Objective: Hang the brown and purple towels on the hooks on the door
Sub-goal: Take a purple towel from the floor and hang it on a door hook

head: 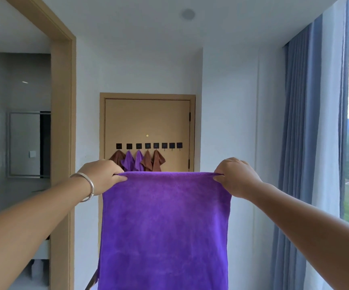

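Item one: purple towel (165, 227), held spread in front of me, well short of the door (148, 120) and covering its lower part from my view. I see its top edge pulled level and taut; the cloth hangs flat below and runs out of the bottom of the view.

Item two: left hand (102, 176), fingers curled, pinching the towel's upper left corner. A silver bangle (85, 185) sits on that wrist.

Item three: right hand (236, 176), fingers curled, pinching the towel's upper right corner.

Item four: the door, tan, closed, straight ahead beyond the towel. I count eight black hooks (148, 145) in a row across its middle, with a small brass dot just above the row.

Item five: hung towels (138, 161) on the door, on the five leftmost hooks; from the left I read brown, purple, purple, brown, brown. Their lower ends are hidden behind the held towel. The three rightmost hooks carry nothing.

Item six: blue curtain (295, 143), well to the right of the door, beside a window.

Item seven: wooden frame (62, 122) of an opening, left of the door.
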Available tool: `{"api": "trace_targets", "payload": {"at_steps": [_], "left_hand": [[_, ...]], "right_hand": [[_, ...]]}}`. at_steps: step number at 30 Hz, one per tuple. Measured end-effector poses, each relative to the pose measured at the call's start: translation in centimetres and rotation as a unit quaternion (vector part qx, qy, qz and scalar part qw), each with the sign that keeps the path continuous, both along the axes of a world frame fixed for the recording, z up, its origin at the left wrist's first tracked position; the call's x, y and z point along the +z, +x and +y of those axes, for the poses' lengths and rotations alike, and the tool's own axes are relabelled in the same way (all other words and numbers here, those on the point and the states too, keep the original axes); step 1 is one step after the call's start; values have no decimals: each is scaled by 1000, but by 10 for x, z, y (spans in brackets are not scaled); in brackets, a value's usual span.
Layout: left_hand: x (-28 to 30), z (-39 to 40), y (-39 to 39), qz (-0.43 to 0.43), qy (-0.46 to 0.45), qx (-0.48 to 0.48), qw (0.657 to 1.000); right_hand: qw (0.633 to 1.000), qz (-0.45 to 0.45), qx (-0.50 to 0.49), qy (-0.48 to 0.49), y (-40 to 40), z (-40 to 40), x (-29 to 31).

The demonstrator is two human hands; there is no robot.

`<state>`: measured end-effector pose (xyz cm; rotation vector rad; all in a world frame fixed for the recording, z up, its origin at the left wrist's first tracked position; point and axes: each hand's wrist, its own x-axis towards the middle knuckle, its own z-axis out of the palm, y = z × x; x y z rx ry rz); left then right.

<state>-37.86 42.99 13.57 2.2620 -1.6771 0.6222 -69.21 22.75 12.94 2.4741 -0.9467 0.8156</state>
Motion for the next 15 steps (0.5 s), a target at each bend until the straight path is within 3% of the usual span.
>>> {"api": "trace_targets", "payload": {"at_steps": [15], "left_hand": [[2,-156,167,-43,-4,-20,999]], "right_hand": [[999,-7,-28,18,171,-152,1]]}}
